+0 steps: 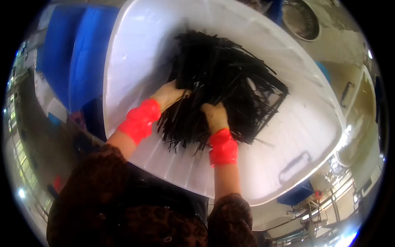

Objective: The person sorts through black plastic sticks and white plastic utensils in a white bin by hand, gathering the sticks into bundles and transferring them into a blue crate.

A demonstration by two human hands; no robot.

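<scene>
A large heap of thin, dark strips (214,61) lies tangled in a white plastic tub (296,131). Both my hands wear cream gloves with bright red cuffs. At the near left side of the heap, my left hand (170,94) is closed on some of the dark strips, its fingertips hidden among them. My right hand (216,117) is closed on the strips at the near middle of the heap, and its fingers are mostly hidden. What the strips are made of cannot be made out.
Blue bins (78,57) stand left of the tub. A round metal basin (301,19) sits on the floor at the far right. Another pale tub (358,99) with a handle is at the right. A blue container (297,193) lies beyond the tub's near right rim.
</scene>
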